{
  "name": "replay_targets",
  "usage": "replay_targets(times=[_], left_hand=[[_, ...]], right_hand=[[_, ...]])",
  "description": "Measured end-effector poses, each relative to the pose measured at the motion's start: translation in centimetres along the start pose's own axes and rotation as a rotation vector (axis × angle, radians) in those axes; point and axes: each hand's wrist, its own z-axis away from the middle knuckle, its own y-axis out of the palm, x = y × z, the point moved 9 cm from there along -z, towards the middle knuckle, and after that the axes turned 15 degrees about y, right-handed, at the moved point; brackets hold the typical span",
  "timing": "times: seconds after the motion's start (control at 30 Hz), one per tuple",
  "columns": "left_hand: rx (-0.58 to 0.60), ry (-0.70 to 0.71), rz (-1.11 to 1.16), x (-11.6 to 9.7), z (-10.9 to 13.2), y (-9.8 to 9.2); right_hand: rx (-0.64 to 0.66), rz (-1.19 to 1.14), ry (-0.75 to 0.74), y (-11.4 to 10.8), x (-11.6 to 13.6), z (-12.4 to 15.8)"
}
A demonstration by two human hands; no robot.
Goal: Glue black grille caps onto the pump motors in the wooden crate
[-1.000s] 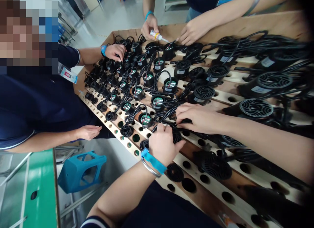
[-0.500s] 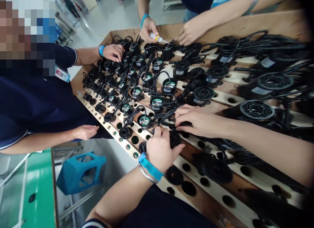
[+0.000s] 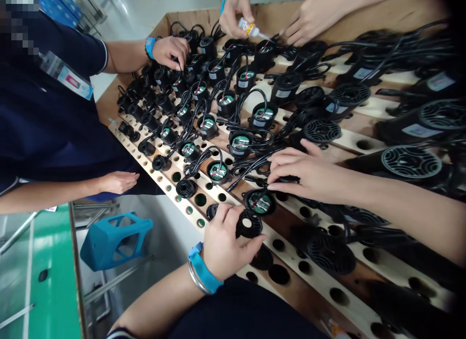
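Observation:
My left hand (image 3: 227, 242), with a blue wristband and a silver bangle, grips a round black cap (image 3: 250, 227) by its edge between thumb and fingers. A cream-coloured disc (image 3: 246, 223) shows on the cap's face. Just beyond it stands an open black housing (image 3: 259, 202) with a green circuit board and thin wires inside. My right hand (image 3: 296, 173) is beside this housing, its fingers curled on a black cable (image 3: 265, 181) while the thumb points up. The fingertips' exact hold is partly hidden.
A wooden box (image 3: 214, 16) contains pale drilled rails (image 3: 291, 254) and many black housings with coiled cables. One co-worker's hand (image 3: 236, 13) holds a small glue bottle (image 3: 251, 28) across from me. Another co-worker's hand (image 3: 171, 51) works at the left. A blue stool (image 3: 116, 239) stands below.
My left hand has drawn back towards me with the black cap, so the open housing's circuit board now shows. The view has shifted; my right hand stays by the cable.

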Motion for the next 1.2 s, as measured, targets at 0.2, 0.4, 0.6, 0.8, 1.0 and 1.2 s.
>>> replay_targets(times=[0.2, 0.4, 0.6, 0.8, 1.0, 1.2], left_hand=[[-0.009, 0.055, 0.023, -0.6, -0.5, -0.1], [-0.007, 0.044, 0.027, -0.6, -0.7, 0.0], [-0.025, 0.044, 0.044, -0.6, -0.9, 0.2], [-0.071, 0.042, 0.001, -0.4, -2.1, 0.7], [0.005, 0.035, -0.092, -0.5, -4.3, 1.9], [0.154, -0.035, -0.167, -0.7, -5.3, 2.4]], right_hand=[[0.242, -0.042, 0.052, 0.4, 0.2, -1.2], [0.361, 0.036, 0.098, 0.8, 0.3, -2.4], [0.303, 0.113, 0.012, 1.5, 0.6, -3.2], [0.257, 0.186, 0.056, 1.5, 0.7, -3.5], [0.331, 0.254, 0.136, 1.2, 1.3, -3.3], [0.313, 0.266, 0.138, 1.3, 1.1, -3.5]])
